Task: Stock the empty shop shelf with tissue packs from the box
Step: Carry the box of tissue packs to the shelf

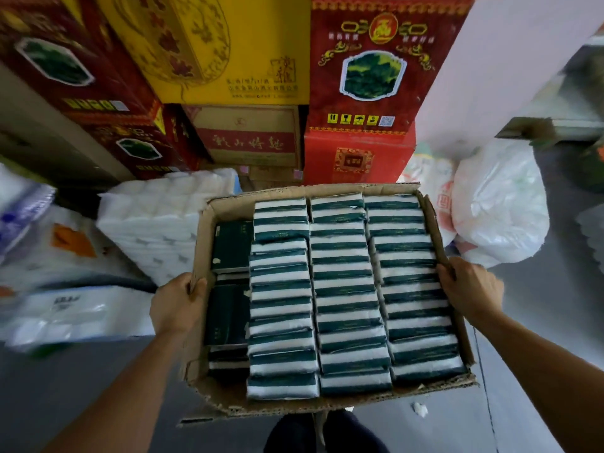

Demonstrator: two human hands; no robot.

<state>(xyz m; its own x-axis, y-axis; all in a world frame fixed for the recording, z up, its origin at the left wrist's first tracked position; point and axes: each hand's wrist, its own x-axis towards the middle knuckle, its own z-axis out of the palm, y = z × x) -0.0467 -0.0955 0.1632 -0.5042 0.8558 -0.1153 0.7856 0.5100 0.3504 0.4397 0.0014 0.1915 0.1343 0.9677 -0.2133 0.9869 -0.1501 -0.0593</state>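
A shop's stockroom corner: stacked red cartons (369,86) and a yellow carton (209,47) of goods, wrapped toilet-roll bundles (157,223), and full white bags (496,207) on the floor.

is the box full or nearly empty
Nearly full. The box holds three packed rows of tissue packs; only the left column sits lower, with packs lying flat.

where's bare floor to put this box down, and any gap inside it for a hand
Bare grey floor lies below the left hand; more runs beside the right hand. Ahead, stacked cartons and toilet roll bundles crowd it. Inside the box, only the left column sits lower.
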